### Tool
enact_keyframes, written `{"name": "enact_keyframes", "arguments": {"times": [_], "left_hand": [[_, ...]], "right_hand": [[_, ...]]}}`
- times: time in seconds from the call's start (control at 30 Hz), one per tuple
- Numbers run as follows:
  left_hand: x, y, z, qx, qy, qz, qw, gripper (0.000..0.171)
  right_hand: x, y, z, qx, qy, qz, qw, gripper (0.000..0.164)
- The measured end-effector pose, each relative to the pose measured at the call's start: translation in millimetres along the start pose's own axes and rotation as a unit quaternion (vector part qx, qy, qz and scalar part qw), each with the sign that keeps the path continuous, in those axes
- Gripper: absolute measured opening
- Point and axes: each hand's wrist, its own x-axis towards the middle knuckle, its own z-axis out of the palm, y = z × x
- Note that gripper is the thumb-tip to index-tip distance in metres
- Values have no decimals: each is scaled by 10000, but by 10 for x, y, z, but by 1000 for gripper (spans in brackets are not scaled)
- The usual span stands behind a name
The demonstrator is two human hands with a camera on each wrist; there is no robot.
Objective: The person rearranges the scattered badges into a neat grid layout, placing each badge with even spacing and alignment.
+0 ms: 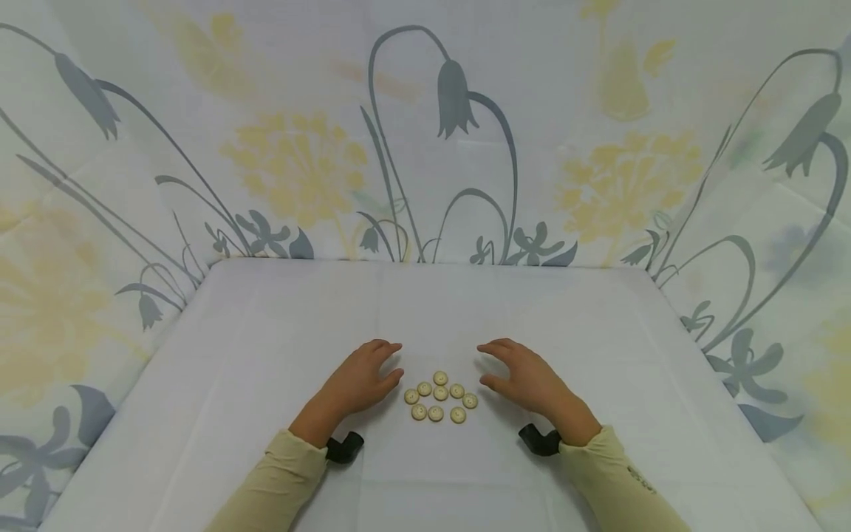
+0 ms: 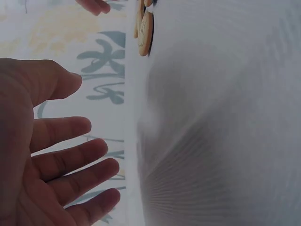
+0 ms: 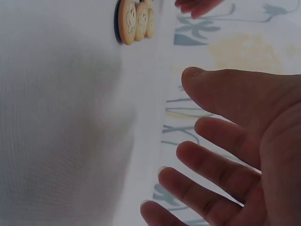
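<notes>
While left hand and right hand flank discs, spread and empty — likely pre-pick; next probably needs a pinch.

A white cloth covers the counter, with faint fold lines running lengthwise and crosswise over it. Pale printed fabric rises straight from its far edge and also along its left and right sides, meeting at the two far corners. The print repeats drooping grey-blue bellflowers on long arching stems, low leafy sprigs near the bottom, and blurry yellow flower heads. The light is soft and rather dim, greyer in both wrist views.
</notes>
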Motion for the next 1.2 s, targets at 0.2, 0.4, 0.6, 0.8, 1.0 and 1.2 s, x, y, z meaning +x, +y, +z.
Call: {"name": "enact_keyframes", "arguments": {"times": [0.2,0.4,0.6,0.8,1.0,1.2], "left_hand": [[-7,34,10,-84,-111,218,9997,39],[-27,55,6,-383,-332,333,9982,31],[-23,57,38,-606,-616,469,9952,26],[-24,54,66,-810,-811,481,9923,24],[-19,42,114,-1057,-966,345,9891,24],[-11,65,131,-1170,-980,261,9879,24]], "right_hand": [[3,-59,38,97,-232,120,9996,45],[2,-96,75,61,-402,128,9991,30],[-2,-116,77,50,-528,58,9986,25],[3,-162,89,73,-616,5,9981,25],[11,-189,121,-83,-744,9,9972,26],[-9,-203,129,-212,-768,-206,9966,23]]}}
